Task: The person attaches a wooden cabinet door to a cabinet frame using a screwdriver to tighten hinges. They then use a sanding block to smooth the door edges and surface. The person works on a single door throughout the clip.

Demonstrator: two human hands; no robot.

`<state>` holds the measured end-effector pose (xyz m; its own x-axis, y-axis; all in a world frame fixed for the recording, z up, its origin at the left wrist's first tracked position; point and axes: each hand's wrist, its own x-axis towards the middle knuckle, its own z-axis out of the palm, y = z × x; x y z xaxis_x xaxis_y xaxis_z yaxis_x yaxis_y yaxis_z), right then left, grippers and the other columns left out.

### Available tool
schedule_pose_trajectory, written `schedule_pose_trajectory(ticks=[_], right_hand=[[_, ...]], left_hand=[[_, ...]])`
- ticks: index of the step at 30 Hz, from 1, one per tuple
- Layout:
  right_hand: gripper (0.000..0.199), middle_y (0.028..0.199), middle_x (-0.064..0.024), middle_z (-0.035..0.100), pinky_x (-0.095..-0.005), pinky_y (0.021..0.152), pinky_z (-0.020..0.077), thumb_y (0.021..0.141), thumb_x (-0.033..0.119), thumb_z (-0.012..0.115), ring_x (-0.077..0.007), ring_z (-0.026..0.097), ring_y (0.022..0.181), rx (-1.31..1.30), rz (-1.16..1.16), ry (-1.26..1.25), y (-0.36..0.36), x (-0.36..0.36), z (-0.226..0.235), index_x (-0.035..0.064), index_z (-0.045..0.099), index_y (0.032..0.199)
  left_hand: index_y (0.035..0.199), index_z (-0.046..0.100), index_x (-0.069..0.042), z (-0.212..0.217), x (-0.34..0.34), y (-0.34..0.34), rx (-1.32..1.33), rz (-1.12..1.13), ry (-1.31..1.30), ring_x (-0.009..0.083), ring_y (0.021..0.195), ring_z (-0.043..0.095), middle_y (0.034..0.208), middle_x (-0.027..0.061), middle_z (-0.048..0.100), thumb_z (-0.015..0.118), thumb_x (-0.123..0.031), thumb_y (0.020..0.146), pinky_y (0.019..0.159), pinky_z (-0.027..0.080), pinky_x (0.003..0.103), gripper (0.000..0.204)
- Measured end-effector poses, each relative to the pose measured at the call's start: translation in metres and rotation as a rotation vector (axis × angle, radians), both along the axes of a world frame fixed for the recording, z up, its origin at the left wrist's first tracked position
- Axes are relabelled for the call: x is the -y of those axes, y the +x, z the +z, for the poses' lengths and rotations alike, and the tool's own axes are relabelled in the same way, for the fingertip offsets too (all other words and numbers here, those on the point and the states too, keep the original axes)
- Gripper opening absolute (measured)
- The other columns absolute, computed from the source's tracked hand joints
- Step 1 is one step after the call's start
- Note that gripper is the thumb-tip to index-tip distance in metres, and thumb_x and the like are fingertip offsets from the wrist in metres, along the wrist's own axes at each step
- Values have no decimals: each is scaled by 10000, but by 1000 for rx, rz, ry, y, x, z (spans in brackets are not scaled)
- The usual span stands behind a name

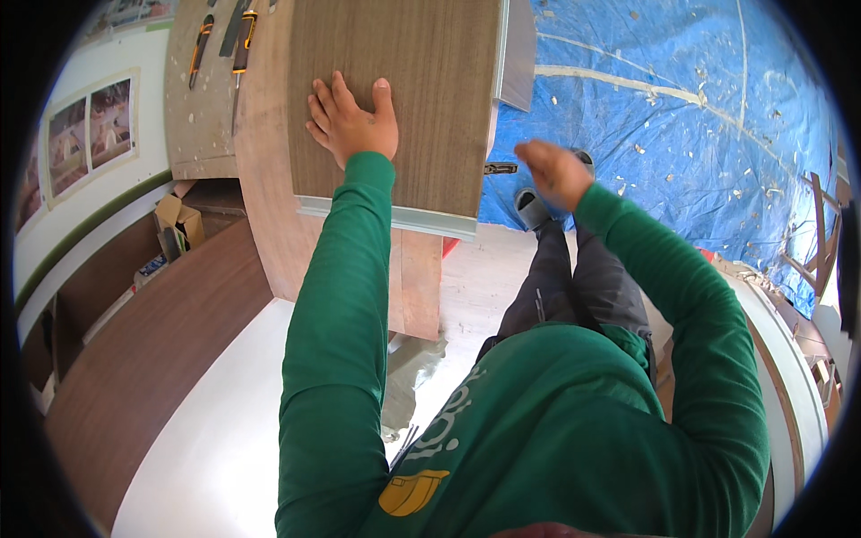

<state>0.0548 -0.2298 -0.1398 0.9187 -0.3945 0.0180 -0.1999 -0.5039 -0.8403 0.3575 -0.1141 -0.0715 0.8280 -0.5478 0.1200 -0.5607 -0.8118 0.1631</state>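
My left hand (pixel 354 124) lies flat, fingers spread, on a brown wood-grain panel (pixel 430 108) with pale trim along its near and right edges. Off the panel's right edge, my right hand (pixel 556 175) is in the air, holding nothing that I can see. It is smeared by motion, so how its fingers are set is unclear. Between this hand and the panel, a small metal fitting (pixel 500 169), like a cabinet hinge, sticks out from the edge.
An orange-and-black screwdriver (pixel 244 45) and a utility knife (pixel 201 52) lie on the bench at upper left. Below them, an open cardboard box (pixel 179 221) sits in a compartment. Blue sheeting (pixel 646 108) strewn with scraps covers the floor at right. Wooden pieces (pixel 818 233) stand at far right.
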Motion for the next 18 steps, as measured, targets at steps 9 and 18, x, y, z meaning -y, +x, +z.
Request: schedule_pose_trajectory(ticks=[9, 18], right_hand=[[235, 1042, -200, 717, -435, 835, 541, 1040, 176, 570, -420, 679, 963, -149, -299, -47, 52, 53, 21, 37, 663, 1205], [260, 1068, -217, 714, -485, 864, 563, 976, 103, 587, -450, 674, 986, 175, -271, -124, 69, 75, 10, 83, 680, 1219]], left_hand=[[1593, 382, -106, 8, -7, -1, -4, 19, 20, 355, 1583, 203, 1695, 166, 289, 506, -634, 984, 1281, 113, 576, 815], [1598, 375, -106, 5, -2, -2, -32, 6, -16, 357, 1582, 206, 1696, 168, 286, 501, -634, 986, 1281, 108, 578, 819]])
